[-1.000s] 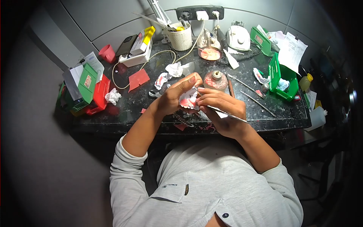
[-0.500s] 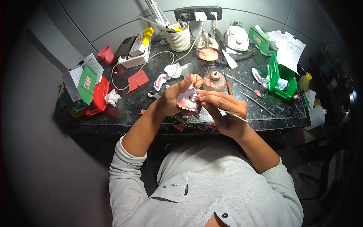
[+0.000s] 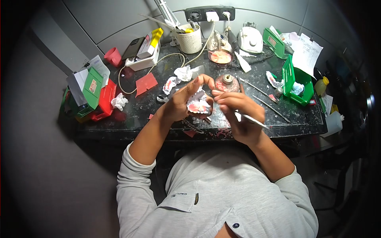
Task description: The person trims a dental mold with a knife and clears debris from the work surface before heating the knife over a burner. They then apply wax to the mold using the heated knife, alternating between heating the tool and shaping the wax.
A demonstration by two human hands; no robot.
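My left hand (image 3: 180,102) is wrapped round a dental model (image 3: 198,106), white with a row of teeth and pink wax on it. Just right of the model, my right hand (image 3: 242,113) grips a thin metal tool (image 3: 256,121), its handle slanting down to the right. A small gap shows between the right fingertips and the model. Behind my right hand stands a glass burner (image 3: 227,83) with a metal cap. Another model piece with pink wax (image 3: 170,85) lies behind my left hand.
Two metal tools (image 3: 271,108) lie at the right, near an open green box (image 3: 297,85). A pink wax sheet (image 3: 146,84), crumpled tissue (image 3: 119,102) and a red box (image 3: 106,102) are at the left. A white basket (image 3: 189,41) of tools stands at the back.
My right hand has drawn away from the model, down and to the right, with the metal tool. My left hand still holds the model, whose teeth face is tilted slightly differently.
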